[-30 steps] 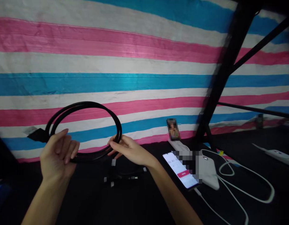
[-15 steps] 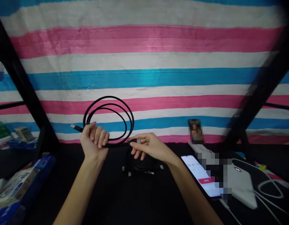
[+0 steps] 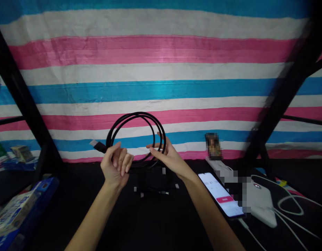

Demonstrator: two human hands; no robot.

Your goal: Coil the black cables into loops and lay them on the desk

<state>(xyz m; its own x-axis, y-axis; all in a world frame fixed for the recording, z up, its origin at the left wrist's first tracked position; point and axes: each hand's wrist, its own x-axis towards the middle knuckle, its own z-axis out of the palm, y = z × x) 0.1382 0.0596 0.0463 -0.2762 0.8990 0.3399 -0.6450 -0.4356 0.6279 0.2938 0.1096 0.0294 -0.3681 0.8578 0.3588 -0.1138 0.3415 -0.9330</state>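
A black cable [image 3: 137,113] is wound into several round loops above the dark table. My left hand [image 3: 116,163] is closed on the bottom left of the loops, and a plug with a pale tip [image 3: 98,145] sticks out to its left. At the coil's right side, my right hand [image 3: 169,155] has its thumb and fingers around the loops, the thumb nearer me. Just below that hand is a pale plug end [image 3: 163,170]; I cannot tell which cable it belongs to. Under the coil, more black cables with pale plugs [image 3: 155,190] lie on the table.
To the right lie a lit phone [image 3: 221,195], a white power bank [image 3: 262,204] and white cords [image 3: 294,205]. Blue and white packaging [image 3: 18,212] lies at left. A striped sheet [image 3: 161,71] hangs behind, between dark slanted posts [image 3: 27,94].
The coil and my left hand have shifted right in the view. My right hand has gone from beside the cable's lower stretch, near a pale plug, up to the right side of the loops.
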